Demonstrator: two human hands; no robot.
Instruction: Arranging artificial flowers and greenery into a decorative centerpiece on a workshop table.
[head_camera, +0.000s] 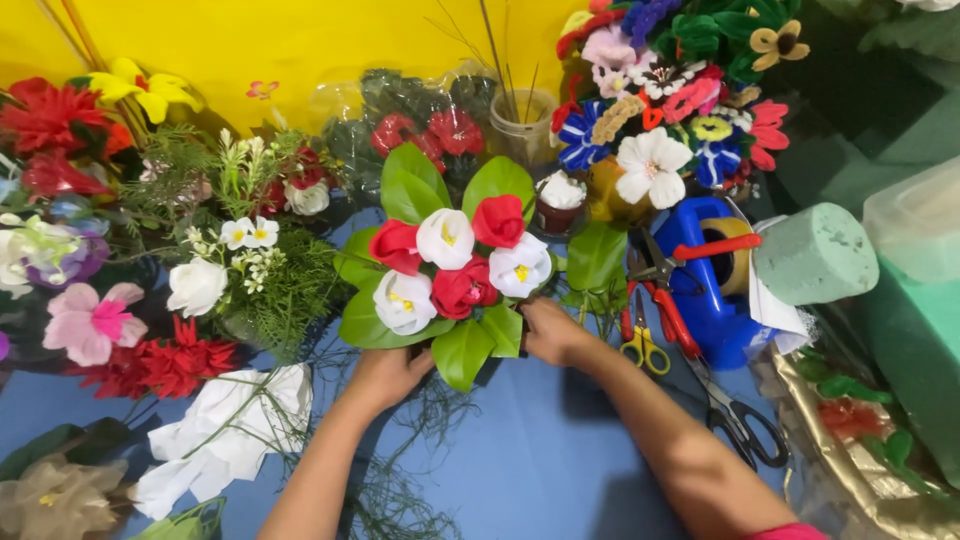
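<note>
A small bouquet (455, 270) of red and white artificial flowers ringed by broad green leaves stands in the middle of the blue table (545, 450). My left hand (385, 375) grips it from below at the lower left, under a leaf. At the lower right edge my right hand (552, 332) holds the bouquet, fingers closed on a leaf or stem. Thin green fern strands hang beneath the bouquet.
Artificial flowers and greenery (190, 250) crowd the left and back. A colourful pipe-cleaner bouquet (665, 110) stands at the back right. Yellow-handled scissors (645, 345), red-handled pliers (665, 290), black scissors (745, 430), a blue tape dispenser (710, 280) and green foam blocks (815, 255) lie right.
</note>
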